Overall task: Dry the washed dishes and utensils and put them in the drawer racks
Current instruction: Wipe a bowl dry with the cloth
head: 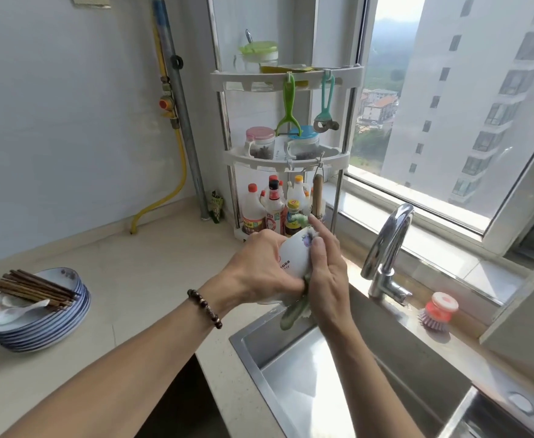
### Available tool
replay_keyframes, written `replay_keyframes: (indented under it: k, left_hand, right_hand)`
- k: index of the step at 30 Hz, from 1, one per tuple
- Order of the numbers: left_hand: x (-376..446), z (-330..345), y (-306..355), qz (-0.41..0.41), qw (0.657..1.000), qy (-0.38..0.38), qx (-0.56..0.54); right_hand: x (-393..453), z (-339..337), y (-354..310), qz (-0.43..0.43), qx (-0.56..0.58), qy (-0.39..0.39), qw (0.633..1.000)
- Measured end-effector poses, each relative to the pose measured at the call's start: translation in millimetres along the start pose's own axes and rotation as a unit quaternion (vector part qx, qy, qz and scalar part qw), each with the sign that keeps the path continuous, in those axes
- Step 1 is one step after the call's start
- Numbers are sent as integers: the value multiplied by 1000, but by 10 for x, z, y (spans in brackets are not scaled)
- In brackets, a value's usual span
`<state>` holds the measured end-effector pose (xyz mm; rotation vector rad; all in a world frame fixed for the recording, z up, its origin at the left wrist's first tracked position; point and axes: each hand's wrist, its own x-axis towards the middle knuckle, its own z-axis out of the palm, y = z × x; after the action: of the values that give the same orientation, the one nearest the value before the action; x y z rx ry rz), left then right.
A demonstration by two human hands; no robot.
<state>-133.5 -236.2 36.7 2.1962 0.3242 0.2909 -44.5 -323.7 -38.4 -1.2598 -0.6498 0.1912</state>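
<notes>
My left hand (256, 267) grips a white bowl (294, 257) with printed letters and a small flower mark, held tilted over the sink's near-left corner. My right hand (325, 267) presses a green and white cloth (294, 314) against the bowl, with the forefinger sticking up; the cloth's end hangs down below both hands. On the counter at the left stands a stack of blue-rimmed plates (53, 324). Several dark chopsticks (34, 287) and a white spoon (19, 311) lie on the top plate.
A steel sink (291, 374) fills the lower right, with a chrome tap (386, 248) behind it and a pink dish brush (438, 314) on the ledge. A corner rack (281, 153) with bottles and jars stands behind the hands. The window is to the right.
</notes>
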Motion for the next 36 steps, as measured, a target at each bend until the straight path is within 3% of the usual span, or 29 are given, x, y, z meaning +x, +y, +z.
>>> replay_keyframes:
  k: [4, 8, 10, 12, 13, 15, 17, 18, 20, 22, 24, 27, 29, 32, 34, 36]
  left_hand:
    - [-47, -7, -84, -8, 999, 6, -42]
    - [31, -5, -152, -19, 999, 36, -21]
    - [-12, 6, -136, -12, 1000, 12, -17]
    - [-65, -45, -148, -8, 999, -13, -49]
    - [-65, -76, -163, -8, 998, -15, -68]
    - [-21, -117, -187, -20, 996, -8, -83]
    - [43, -125, -198, -26, 997, -17, -68]
    - [50, -124, -188, -27, 997, -26, -61]
    - [33, -139, -193, -32, 995, -37, -86]
    - [-2, -173, -232, -37, 983, 3, -180]
    - [34, -151, -278, -70, 948, 87, -298]
    - [152, -15, -254, -148, 854, 244, -436]
    - [226, 24, -213, -172, 815, 305, -462]
    - [234, 24, -203, -176, 836, 311, -416]
    - [202, 19, -188, -166, 864, 312, -358]
    - [202, 36, -184, -164, 867, 322, -343]
  right_hand:
    - [165, -57, -52, 115, 78, -18, 990]
    - [70, 149, -6, 8, -81, -36, 996]
    - [112, 72, -12, 76, 7, -23, 997]
    - [210, -57, -36, 191, 116, -1, 975]
    - [218, -83, -47, 199, 119, 5, 973]
    - [188, -19, -66, 101, 11, -1, 995]
    - [132, 83, -18, 6, -119, -9, 993]
    - [133, 99, 4, 14, -104, -16, 994]
    - [178, 48, -16, 106, 36, -22, 993]
    - [192, -14, -76, 225, 146, -4, 963]
    - [170, 48, -113, 272, 139, 34, 952]
    - [71, 325, -57, 208, 50, 91, 973]
    - [-117, 515, -43, 122, -31, 81, 989]
    - [-178, 551, -3, 69, -81, 80, 991]
    - [-25, 464, 15, 98, -38, 89, 990]
    - [84, 429, 1, 99, -38, 87, 991]
